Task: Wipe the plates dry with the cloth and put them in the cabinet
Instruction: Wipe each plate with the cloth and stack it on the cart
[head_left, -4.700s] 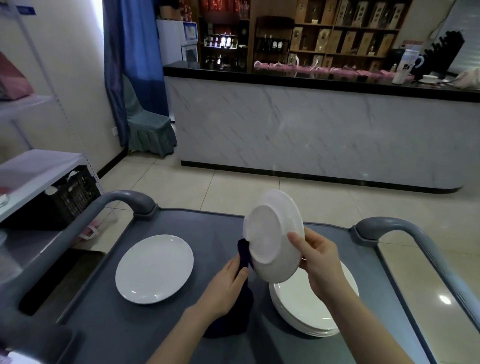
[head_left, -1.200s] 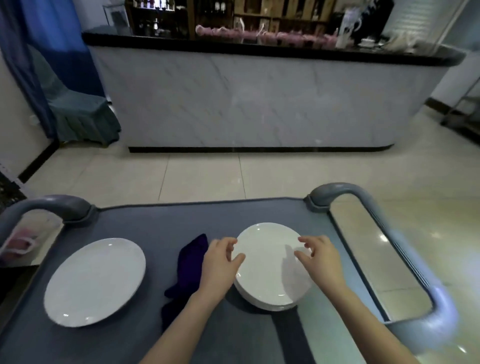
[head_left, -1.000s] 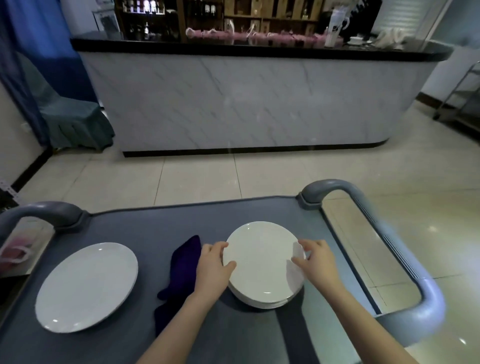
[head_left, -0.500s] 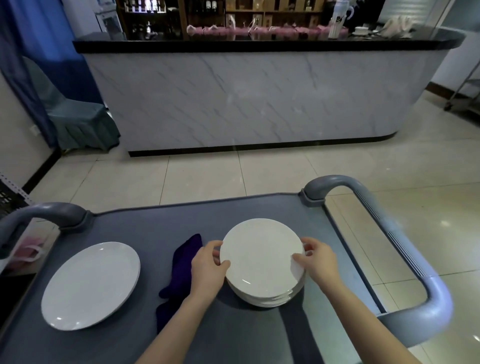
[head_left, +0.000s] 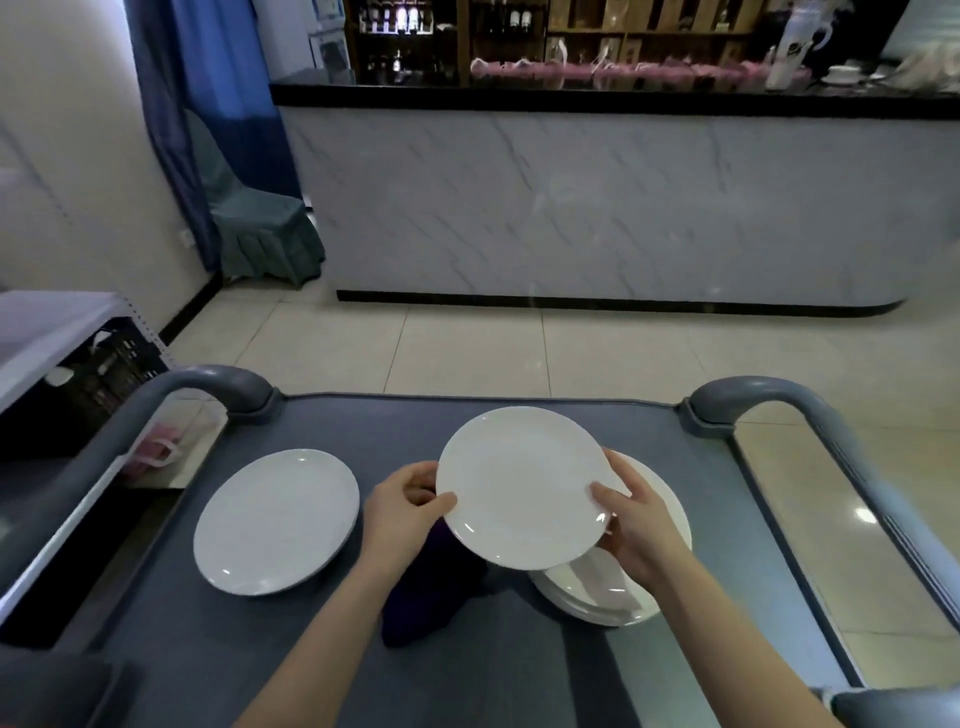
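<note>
Plate (head_left: 522, 486) held face-up, near level, between left hand (head_left: 402, 512) and right hand (head_left: 636, 525).

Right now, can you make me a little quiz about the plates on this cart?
1. True or false: the left hand and right hand both hold the lifted plate.
2. Where is the dark cloth? A: on the cart, between the lone plate and the stack. B: on the counter. C: on the floor.
3. Fill in: the lone plate lies to the ___ of the stack.
Key: 1 true; 2 A; 3 left.
</note>
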